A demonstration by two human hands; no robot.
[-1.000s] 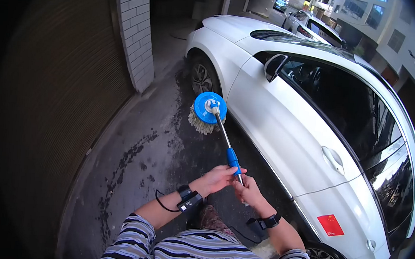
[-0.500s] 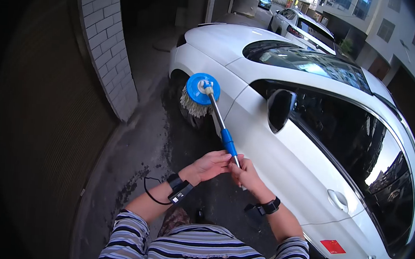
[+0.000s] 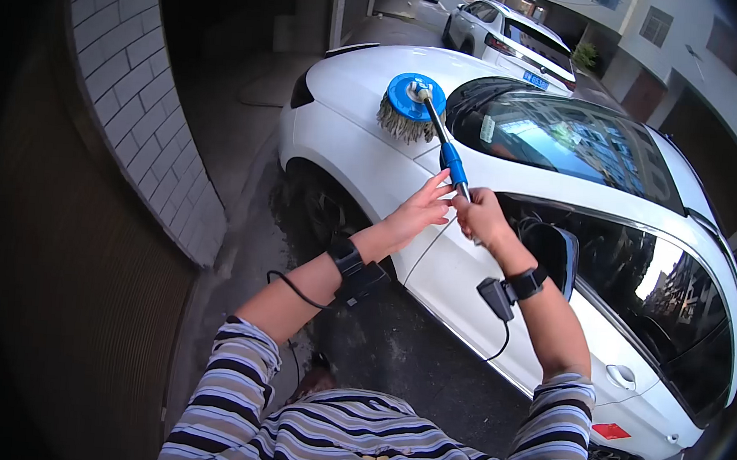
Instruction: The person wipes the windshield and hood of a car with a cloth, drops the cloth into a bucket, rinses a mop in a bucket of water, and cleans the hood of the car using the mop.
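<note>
1. Mop (image 3: 411,105) with a round blue disc (image 3: 401,104) and a skirt of pale strands (image 3: 405,128) sits up over the bonnet (image 3: 354,68) of the white car (image 3: 460,262), just beside the windscreen (image 3: 563,132). Whether the strands touch the paint, I cannot tell.
2. Handling, as I judge it: light overall but head-heavy, since the bulk is at the far end of the pole (image 3: 437,118). The pole looks stiff and smooth, and probably slippery if wet; the strands look soft and floppy. Nothing on it seems fragile, though the hard disc could knock the bodywork or glass.
3. Best hold: both hands on the pole, one close to the blue sleeve (image 3: 452,162) and one lower down, spaced apart so the head doesn't twist or dip.
4. Right hand (image 3: 484,218): fingers wrapped round the pole below the sleeve, closed and carrying the mop, with a short end of pole showing beneath the fist.
5. Left hand (image 3: 414,218): open, fingers spread and reaching to the pole just under the sleeve, not wrapped round it. Whether the fingertips touch the metal, I cannot tell.
6. Wrist strap (image 3: 525,283) on the right arm lies near the side mirror (image 3: 555,253) in this view.
</note>
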